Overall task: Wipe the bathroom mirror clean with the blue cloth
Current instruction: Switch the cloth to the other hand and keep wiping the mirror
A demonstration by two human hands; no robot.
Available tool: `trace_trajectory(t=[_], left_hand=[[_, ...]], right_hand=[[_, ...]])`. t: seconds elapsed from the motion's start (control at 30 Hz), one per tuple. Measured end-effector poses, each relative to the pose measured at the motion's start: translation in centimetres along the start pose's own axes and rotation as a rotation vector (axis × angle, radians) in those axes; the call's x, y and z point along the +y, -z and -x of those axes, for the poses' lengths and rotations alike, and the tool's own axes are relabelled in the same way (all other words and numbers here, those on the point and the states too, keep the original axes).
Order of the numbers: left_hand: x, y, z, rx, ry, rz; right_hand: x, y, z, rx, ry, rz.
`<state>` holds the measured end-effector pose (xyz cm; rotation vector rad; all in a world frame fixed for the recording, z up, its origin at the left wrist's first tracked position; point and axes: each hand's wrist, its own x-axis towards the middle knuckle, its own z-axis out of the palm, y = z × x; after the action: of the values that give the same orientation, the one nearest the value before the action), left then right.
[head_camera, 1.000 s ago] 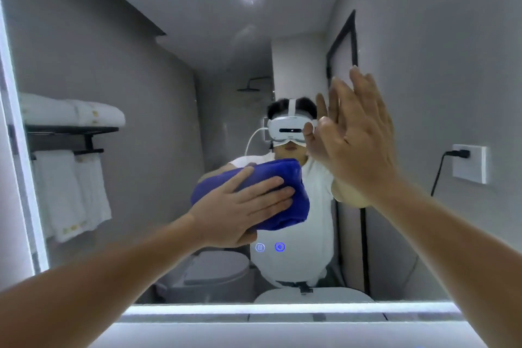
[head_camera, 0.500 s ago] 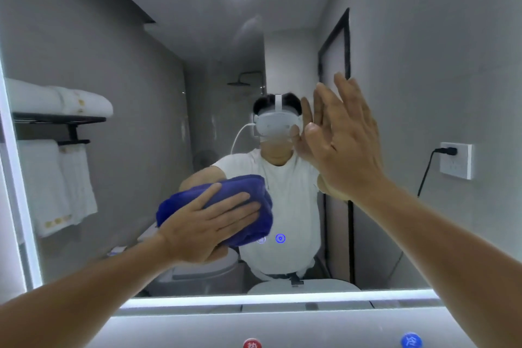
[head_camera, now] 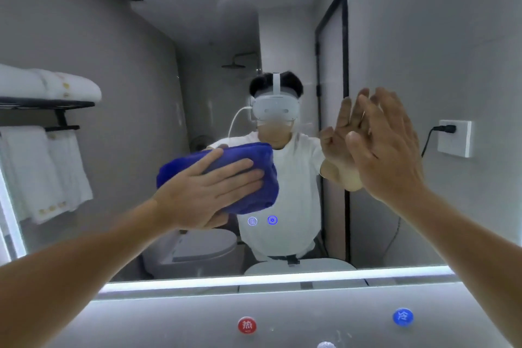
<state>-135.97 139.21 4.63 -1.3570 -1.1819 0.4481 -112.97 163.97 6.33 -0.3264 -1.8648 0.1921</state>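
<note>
the character 热 is read in white on a red round cap [head_camera: 247, 325] and 冷 on a blue round cap [head_camera: 403, 317] below the mirror [head_camera: 395, 37], where two lit blue icons, wavy lines [head_camera: 252, 221] and a ring [head_camera: 272, 220], are shown.

The single camera sits on the person's head, facing the bathroom mirror [head_camera: 141, 79] squarely from close up, pitched slightly down. Its wide view reaches the mirror's lit lower edge [head_camera: 268, 279], and the headset [head_camera: 275, 109] appears reflected near centre.
</note>
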Motion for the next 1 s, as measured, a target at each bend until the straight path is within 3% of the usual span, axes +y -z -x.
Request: trace_trajectory(t=[0.23, 0.37, 0.5, 0.73, 0.83, 1.0], left_hand=[[-0.2, -0.2, 3.6, -0.006, 0.017, -0.019], [2.2, 0.0, -0.2, 0.009, 0.035, 0.0], [3.8, -0.1, -5.6, -0.018, -0.059, 0.029], [2.1, 0.7, -10.9, -0.028, -0.144, 0.037], [-3.2, 1.8, -11.6, 0.0, -0.021, -0.023], [-12.3, 3.7, -12.8, 0.026, 0.363, -0.073]], right_hand=[[0.8, -0.3, 1.3, -0.019, 0.015, -0.002], [0.7, -0.3, 1.1, -0.017, -0.004, -0.014], [0.7, 0.0, 1.6, -0.006, 0.013, 0.0], [1.4, 1.1, 1.3, 0.037, -0.049, 0.02], [0.7, 1.0, 0.8, 0.062, -0.032, -0.012], [-1.3, -0.2, -0.1, 0.078, 0.0, -0.046]])
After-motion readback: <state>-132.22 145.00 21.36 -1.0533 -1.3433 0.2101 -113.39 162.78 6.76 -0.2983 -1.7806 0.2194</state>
